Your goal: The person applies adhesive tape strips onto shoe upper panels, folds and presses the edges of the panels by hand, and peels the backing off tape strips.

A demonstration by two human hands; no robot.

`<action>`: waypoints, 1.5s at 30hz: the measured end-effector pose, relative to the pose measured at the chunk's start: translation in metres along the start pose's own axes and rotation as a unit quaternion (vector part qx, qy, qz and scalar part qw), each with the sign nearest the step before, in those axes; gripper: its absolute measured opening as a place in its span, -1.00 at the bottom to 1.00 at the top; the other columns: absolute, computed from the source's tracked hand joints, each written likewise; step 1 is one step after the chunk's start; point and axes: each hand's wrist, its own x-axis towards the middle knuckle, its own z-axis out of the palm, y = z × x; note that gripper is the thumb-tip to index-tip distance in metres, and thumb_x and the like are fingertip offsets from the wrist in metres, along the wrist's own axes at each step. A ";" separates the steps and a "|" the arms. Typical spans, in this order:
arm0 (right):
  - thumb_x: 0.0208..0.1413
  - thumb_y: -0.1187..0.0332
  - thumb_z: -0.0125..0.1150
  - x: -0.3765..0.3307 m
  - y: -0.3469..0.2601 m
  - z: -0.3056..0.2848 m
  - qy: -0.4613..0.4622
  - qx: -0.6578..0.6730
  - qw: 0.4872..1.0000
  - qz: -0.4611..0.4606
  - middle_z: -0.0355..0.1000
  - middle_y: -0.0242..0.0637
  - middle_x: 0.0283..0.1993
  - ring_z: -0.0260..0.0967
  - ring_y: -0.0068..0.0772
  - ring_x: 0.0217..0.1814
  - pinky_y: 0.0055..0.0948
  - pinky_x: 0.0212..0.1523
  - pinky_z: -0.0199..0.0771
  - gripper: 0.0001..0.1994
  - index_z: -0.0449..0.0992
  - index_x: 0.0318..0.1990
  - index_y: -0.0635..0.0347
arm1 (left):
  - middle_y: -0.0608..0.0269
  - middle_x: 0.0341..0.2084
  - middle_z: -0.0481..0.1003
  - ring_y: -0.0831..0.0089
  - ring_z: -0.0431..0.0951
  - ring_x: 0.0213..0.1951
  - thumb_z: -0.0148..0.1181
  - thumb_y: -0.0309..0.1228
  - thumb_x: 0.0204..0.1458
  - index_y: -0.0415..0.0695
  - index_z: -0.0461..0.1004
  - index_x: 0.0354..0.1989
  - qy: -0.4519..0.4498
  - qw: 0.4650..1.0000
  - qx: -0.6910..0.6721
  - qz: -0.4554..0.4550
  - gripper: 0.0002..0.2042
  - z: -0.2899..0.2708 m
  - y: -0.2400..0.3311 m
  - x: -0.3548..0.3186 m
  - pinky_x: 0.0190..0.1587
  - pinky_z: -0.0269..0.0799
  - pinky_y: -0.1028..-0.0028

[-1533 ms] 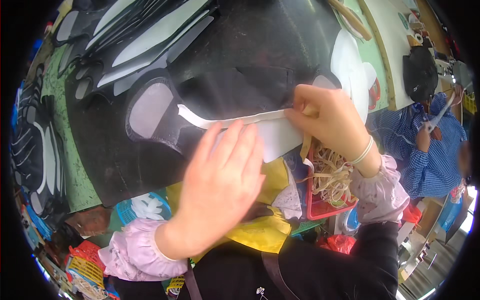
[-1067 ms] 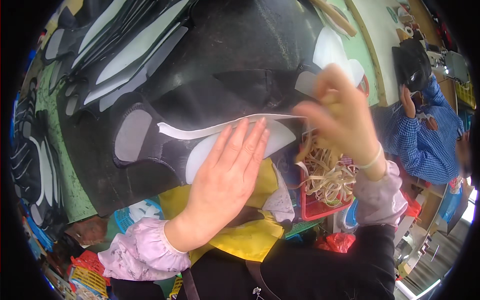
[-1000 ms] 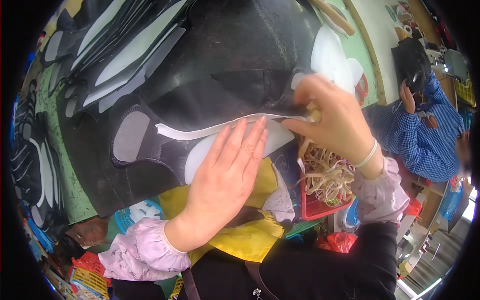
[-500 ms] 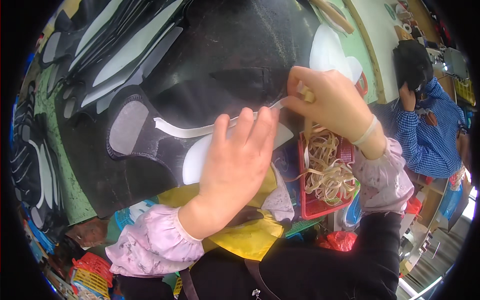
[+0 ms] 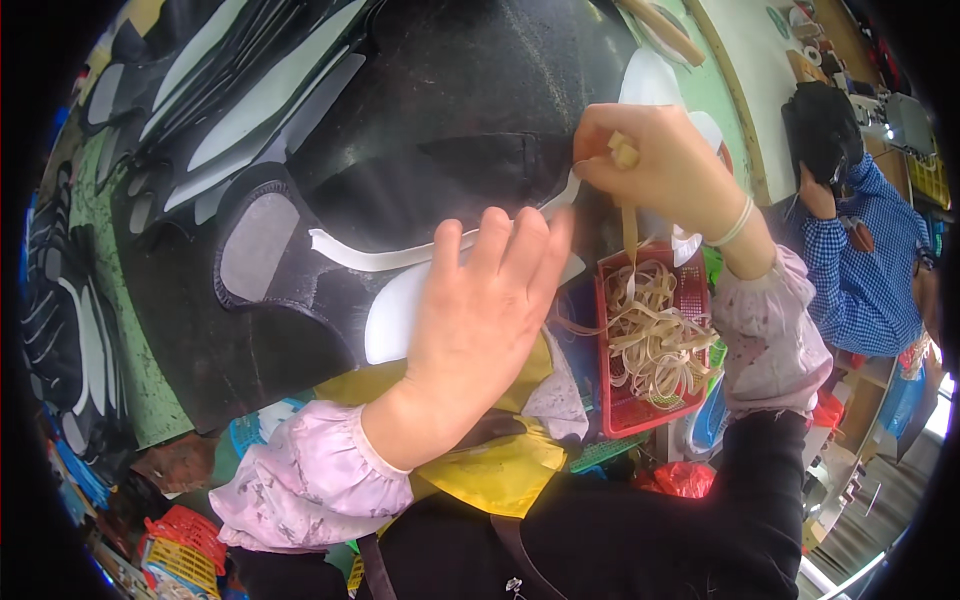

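Observation:
A black shoe upper (image 5: 322,250) lies on a dark work sheet, with a light grey patch (image 5: 262,245) at its left end and a white curved piece (image 5: 392,318) along its near side. A narrow white tape (image 5: 365,262) follows the upper's curved edge. My left hand (image 5: 487,300) lies over the tape and white piece, fingers stretched out and hiding part of both. My right hand (image 5: 645,165) is closed, pinching the tape's right end up off the upper. A small yellowish wad (image 5: 624,150) shows in its curled fingers, and a tan strip (image 5: 629,225) hangs below it.
A red basket (image 5: 606,385) of tangled tan strips (image 5: 655,340) stands right of my left hand. More black uppers with pale pieces (image 5: 230,120) are stacked at far left. A wooden-handled tool (image 5: 665,35) lies at the back. Another person in a checked blue shirt (image 5: 865,270) sits at right.
My right hand has moved slightly up and away with the tape's end, turning so the yellowish wad shows more. My left hand has slid slightly right along the tape, its fingers spread wider.

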 end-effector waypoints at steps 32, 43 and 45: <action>0.22 0.57 0.32 0.004 -0.042 0.059 -0.259 0.580 0.765 -0.110 0.63 -0.12 0.03 0.54 -0.42 0.12 -0.45 0.12 0.55 -0.92 0.63 -0.16 0.28 | 0.08 0.12 0.52 0.06 0.52 0.13 0.18 -0.55 0.02 -0.20 0.54 0.16 0.030 0.990 0.085 -0.110 -0.55 -0.146 -0.115 -0.161 0.11 0.47 0.13; 0.43 0.42 0.09 -0.032 -0.036 0.022 -0.201 0.535 0.820 0.025 0.59 -0.30 -0.22 0.60 -0.49 -0.20 -0.49 -0.13 0.61 -0.76 0.51 0.14 0.29 | 0.01 0.41 0.31 0.03 0.29 0.42 0.11 -0.39 0.31 -0.19 0.27 0.46 0.133 0.930 0.186 -0.286 -0.46 -0.146 -0.293 -0.178 0.44 0.17 0.19; 0.46 0.35 0.09 -0.039 -0.041 0.025 -0.209 0.508 0.835 0.007 0.56 -0.37 -0.26 0.57 -0.54 -0.22 -0.50 -0.19 0.61 -0.72 0.47 0.21 0.21 | 0.04 0.40 0.31 0.04 0.28 0.43 0.10 -0.45 0.29 -0.17 0.34 0.42 0.165 0.965 0.070 -0.192 -0.50 -0.134 -0.278 -0.098 0.45 0.16 0.20</action>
